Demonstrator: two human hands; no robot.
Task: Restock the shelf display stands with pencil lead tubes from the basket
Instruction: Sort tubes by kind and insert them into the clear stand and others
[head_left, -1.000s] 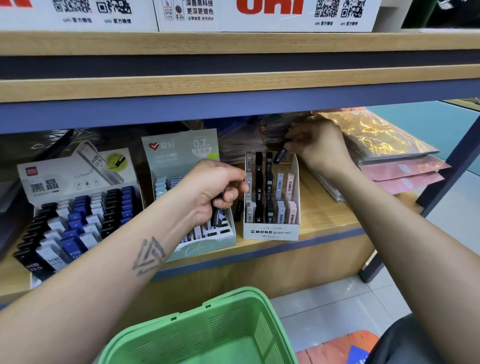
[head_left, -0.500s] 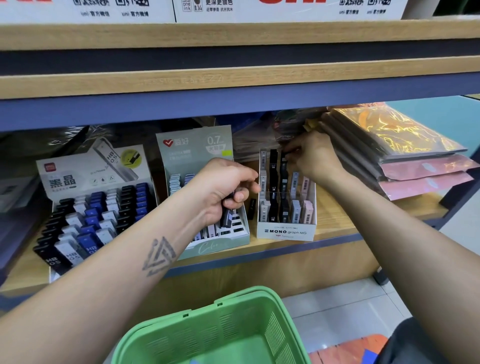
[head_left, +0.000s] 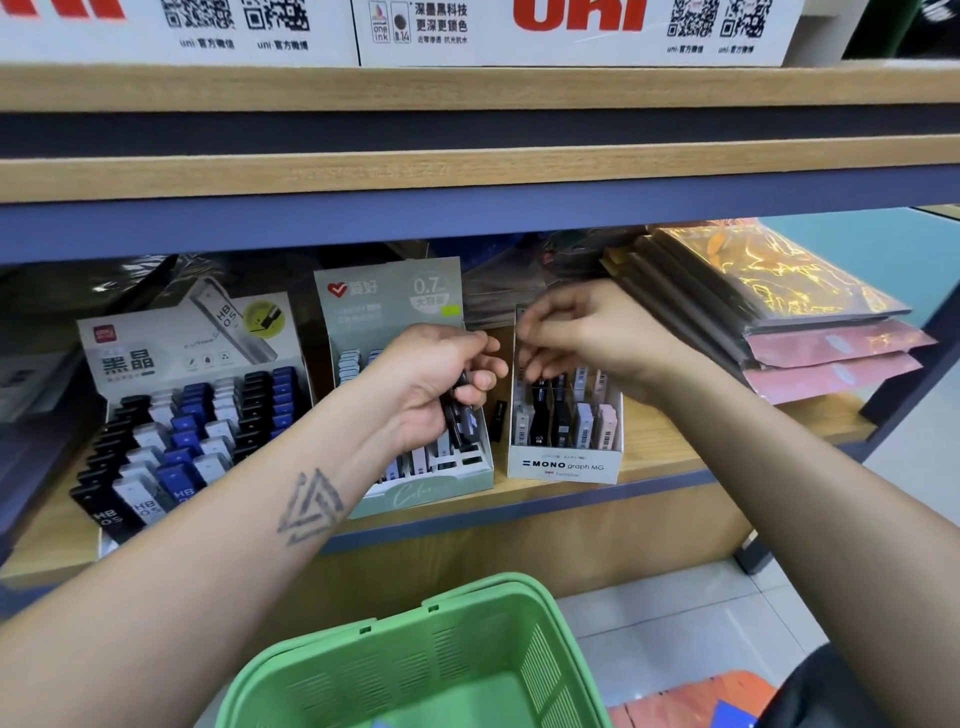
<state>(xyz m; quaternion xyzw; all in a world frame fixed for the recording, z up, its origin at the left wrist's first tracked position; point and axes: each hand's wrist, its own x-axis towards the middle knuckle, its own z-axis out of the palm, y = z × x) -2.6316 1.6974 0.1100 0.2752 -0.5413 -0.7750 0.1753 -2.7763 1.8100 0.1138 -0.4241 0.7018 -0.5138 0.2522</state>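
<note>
Head view: the left hand (head_left: 441, 384) is curled round a small bundle of dark pencil lead tubes (head_left: 460, 410), thumb pressed against their upper ends, and holds them just above the front rows of the pale green cardboard display stand (head_left: 415, 488). The right hand (head_left: 587, 338) hangs over the back rows of the white cardboard display stand printed "MONO graph MG" (head_left: 563, 465), its fingers bent loosely downward and close to the tops of the black, grey and pink tubes standing in it; whether they pinch anything cannot be told, since the fingertips are blurred. The two hands sit near each other but apart, the left's tubes lying just left of the white stand's wall. One dark tube (head_left: 500, 415) stands on the wooden shelf board (head_left: 670, 441) in the gap between the two stands. Further left, a white tiered display stand with black, blue and white tubes (head_left: 176, 441) fills the shelf. A stack of glossy plastic-wrapped packets (head_left: 810, 322) lies to the right. The green perforated plastic basket (head_left: 415, 670) sits low, below both forearms, well apart from the hands.
</note>
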